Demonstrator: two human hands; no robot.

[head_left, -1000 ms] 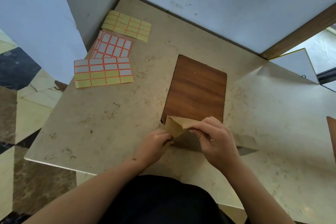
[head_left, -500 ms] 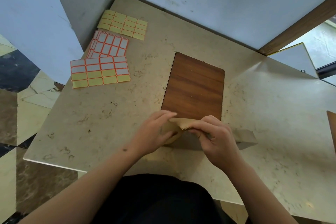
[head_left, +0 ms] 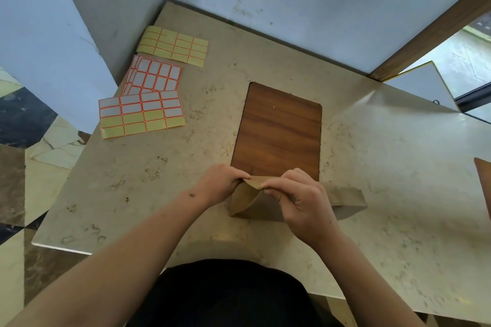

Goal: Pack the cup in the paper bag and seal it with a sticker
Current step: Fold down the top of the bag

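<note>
Both hands pinch the folded flap of the paper bag (head_left: 240,200): my left hand (head_left: 221,184) at its left corner, my right hand (head_left: 300,199) beside it. In the head view, the left hand, flat over the flap half a second ago, now grips it, so I judge the fold is being creased. Bag lies at the table's (head_left: 398,167) near edge; cup unseen; sticker sheets (head_left: 142,114) wait far left.

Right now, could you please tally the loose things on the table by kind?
Sticker sheets: 3, the all-yellow sheet, the white-label sheet and the mixed white-and-yellow sheet
Wooden boards: 1, the wooden board
Paper bags: 1, the paper bag, pinched by the left hand and right hand
Total: 5
</note>
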